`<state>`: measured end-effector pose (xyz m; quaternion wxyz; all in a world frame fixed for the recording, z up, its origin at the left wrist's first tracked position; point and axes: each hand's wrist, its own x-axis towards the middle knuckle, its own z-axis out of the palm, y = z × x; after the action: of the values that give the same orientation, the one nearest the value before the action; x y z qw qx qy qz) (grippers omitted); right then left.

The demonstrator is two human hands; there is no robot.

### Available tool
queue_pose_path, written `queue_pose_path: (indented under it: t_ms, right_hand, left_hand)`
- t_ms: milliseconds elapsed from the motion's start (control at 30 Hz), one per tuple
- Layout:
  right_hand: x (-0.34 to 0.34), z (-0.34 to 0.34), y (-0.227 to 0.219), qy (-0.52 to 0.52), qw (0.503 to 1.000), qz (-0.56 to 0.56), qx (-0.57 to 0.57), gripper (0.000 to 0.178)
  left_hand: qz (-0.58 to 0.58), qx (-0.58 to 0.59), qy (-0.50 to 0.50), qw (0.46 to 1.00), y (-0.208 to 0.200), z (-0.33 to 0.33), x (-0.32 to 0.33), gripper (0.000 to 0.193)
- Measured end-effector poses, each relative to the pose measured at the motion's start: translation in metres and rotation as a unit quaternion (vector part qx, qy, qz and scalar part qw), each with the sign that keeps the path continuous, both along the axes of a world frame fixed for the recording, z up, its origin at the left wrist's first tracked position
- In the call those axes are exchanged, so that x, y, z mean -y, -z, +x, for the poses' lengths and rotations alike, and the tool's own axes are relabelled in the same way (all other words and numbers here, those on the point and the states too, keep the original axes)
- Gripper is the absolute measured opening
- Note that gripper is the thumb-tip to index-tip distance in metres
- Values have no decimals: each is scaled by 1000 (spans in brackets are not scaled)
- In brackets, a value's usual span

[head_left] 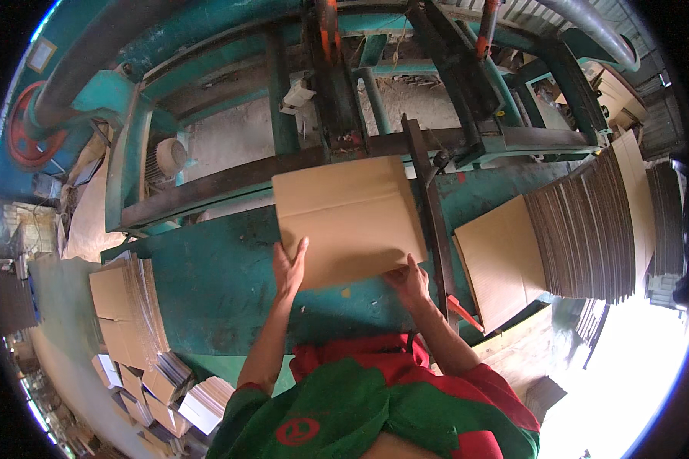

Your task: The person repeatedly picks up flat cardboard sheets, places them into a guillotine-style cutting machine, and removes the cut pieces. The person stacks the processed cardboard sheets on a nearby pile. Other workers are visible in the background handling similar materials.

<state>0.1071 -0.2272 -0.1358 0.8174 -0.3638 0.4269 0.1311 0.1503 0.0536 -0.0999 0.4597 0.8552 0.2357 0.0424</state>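
Note:
A brown cardboard sheet (348, 218) with crease lines is held out in front of me over the green worktable (207, 291). My left hand (289, 269) is closed on its near left edge, the thumb on top and the fingers mostly hidden beneath. At the near right corner, my right hand (410, 283) grips the same sheet, thumb up, with its fingers partly under the edge. Just right of the sheet runs a dark metal bar (430, 214) across the table.
A green machine frame (283, 157) rises beyond the table. On the right stands a long row of cardboard sheets (589, 229), near an orange-red strip (465, 314). Cardboard stacks (126, 306) sit at the left, with more bundles (153, 398) lower down.

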Motion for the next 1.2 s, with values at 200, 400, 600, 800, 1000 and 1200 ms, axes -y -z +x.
queue_pose_path:
  t_ms: [200, 400, 600, 800, 1000, 1200]
  right_hand:
    - [18, 66, -8, -69, 994, -66, 45, 55]
    - [7, 168, -18, -120, 988, -91, 41, 52]
    - [-1, 253, 14, -114, 989, -99, 5, 49]
    - [1, 239, 24, -112, 987, -106, 37, 46]
    - [6, 186, -9, -93, 984, -93, 116, 42]
    - [6, 17, -1, -144, 976, -133, 92, 52]
  left_hand:
    - [-11, -25, 33, 999, 40, 73, 5, 67]
    - [33, -29, 58, 997, 38, 180, -12, 71]
    - [29, -51, 48, 997, 53, 260, -23, 75]
    - [67, -69, 43, 994, 53, 247, -19, 77]
    - [19, -21, 29, 999, 18, 194, -12, 79]
    - [-94, -80, 21, 992, -12, 6, -19, 77]
